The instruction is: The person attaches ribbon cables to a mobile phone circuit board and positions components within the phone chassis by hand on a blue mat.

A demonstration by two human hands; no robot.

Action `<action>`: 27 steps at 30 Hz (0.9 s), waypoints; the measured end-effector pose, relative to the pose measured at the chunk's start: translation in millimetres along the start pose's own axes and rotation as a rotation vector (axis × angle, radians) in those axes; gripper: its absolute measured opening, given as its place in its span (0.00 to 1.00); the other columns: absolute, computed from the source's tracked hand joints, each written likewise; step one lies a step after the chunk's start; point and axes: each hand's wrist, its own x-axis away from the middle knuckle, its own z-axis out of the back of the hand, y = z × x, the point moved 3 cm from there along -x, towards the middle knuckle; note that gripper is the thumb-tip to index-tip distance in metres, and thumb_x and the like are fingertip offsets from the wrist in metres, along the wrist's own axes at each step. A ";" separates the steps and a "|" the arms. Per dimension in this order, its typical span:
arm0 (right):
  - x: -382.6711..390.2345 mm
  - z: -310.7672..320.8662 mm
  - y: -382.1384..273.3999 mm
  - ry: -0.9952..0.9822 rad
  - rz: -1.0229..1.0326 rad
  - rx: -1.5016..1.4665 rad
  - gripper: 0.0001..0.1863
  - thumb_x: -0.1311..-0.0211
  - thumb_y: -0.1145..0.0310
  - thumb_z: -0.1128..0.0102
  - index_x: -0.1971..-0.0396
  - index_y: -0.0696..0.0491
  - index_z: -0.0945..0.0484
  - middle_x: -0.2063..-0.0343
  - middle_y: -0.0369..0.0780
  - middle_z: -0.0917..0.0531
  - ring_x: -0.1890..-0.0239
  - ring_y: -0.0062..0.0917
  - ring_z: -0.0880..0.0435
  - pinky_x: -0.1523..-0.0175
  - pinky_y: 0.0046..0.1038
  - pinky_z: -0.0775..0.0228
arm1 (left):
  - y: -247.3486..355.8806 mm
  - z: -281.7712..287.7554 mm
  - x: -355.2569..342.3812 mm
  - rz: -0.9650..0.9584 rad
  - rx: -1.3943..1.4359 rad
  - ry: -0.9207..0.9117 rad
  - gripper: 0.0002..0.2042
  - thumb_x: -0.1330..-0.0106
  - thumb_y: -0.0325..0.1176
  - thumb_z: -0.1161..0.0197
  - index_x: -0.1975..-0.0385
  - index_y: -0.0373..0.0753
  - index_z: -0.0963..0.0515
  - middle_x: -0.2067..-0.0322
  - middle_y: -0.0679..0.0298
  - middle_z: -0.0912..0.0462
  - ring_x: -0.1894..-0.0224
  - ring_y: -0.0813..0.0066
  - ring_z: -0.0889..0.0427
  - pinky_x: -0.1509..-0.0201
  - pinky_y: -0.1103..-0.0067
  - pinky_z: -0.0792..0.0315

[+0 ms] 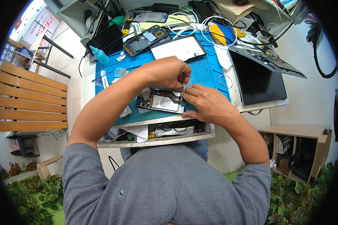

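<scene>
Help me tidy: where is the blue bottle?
In the head view, the blue bottle sits upper left, at a corner of the blue mat, beside a crumpled white scrap.

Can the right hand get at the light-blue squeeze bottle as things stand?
Probably not directly: the left hand and left forearm lie between the right hand and the light-blue squeeze bottle.

Bare blue mat [204,75] beyond R hand [208,103], btwn white panel [176,47] & dark screen [253,80]: passable, thin pink loop [224,74] nr R edge. L forearm [116,95] bars way from L. Rear worktop [87,80] cluttered: phone parts [146,39], cables. Both hands crowd opened phone [163,103], tight gap. Open drawer [157,141] juts in front.
</scene>
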 end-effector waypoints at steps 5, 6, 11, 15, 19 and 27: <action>-0.5 0.6 -0.6 0.000 0.003 0.002 0.32 0.38 0.54 0.14 0.43 0.62 0.10 0.48 0.44 0.10 0.40 0.39 0.12 0.34 0.39 0.15 | 3.2 0.1 0.3 -0.008 -0.038 0.008 0.11 0.39 0.28 0.18 0.59 0.36 0.12 0.66 0.59 0.05 0.64 0.67 0.06 0.58 0.71 0.16; -0.6 0.9 -0.8 -0.005 0.003 0.009 0.32 0.37 0.54 0.14 0.43 0.62 0.10 0.47 0.44 0.10 0.40 0.39 0.12 0.34 0.39 0.15 | 4.6 0.2 0.1 -0.017 -0.046 0.014 0.11 0.39 0.27 0.18 0.59 0.36 0.11 0.66 0.59 0.05 0.64 0.67 0.06 0.57 0.71 0.16; -1.6 2.8 -3.9 -0.021 -0.013 0.019 0.31 0.36 0.54 0.14 0.43 0.63 0.10 0.47 0.44 0.10 0.39 0.39 0.12 0.33 0.39 0.16 | 6.6 2.3 -4.9 -0.010 -0.093 -0.016 0.11 0.41 0.28 0.18 0.60 0.37 0.10 0.65 0.58 0.04 0.63 0.64 0.05 0.56 0.69 0.15; -1.0 1.6 -3.7 -0.015 -0.012 0.032 0.31 0.35 0.53 0.15 0.43 0.63 0.11 0.46 0.44 0.10 0.38 0.39 0.12 0.32 0.39 0.17 | 15.0 3.7 -17.0 0.051 -0.227 -0.104 0.12 0.42 0.29 0.18 0.59 0.38 0.09 0.63 0.58 0.03 0.60 0.61 0.04 0.55 0.67 0.14; 0.2 2.3 -5.0 -0.012 -0.021 0.023 0.31 0.35 0.54 0.15 0.43 0.63 0.11 0.46 0.44 0.10 0.38 0.39 0.13 0.32 0.39 0.17 | 10.0 -0.2 -25.4 0.100 -0.242 -0.168 0.12 0.42 0.29 0.18 0.58 0.38 0.08 0.62 0.58 0.03 0.59 0.59 0.04 0.54 0.67 0.13; 9.8 -5.7 -3.2 0.107 -0.009 -0.021 0.31 0.38 0.54 0.14 0.43 0.62 0.10 0.48 0.42 0.11 0.42 0.37 0.14 0.35 0.38 0.16 | -0.7 -2.2 -3.3 0.175 0.006 -0.053 0.11 0.40 0.30 0.18 0.59 0.36 0.09 0.63 0.60 0.03 0.59 0.71 0.06 0.52 0.72 0.16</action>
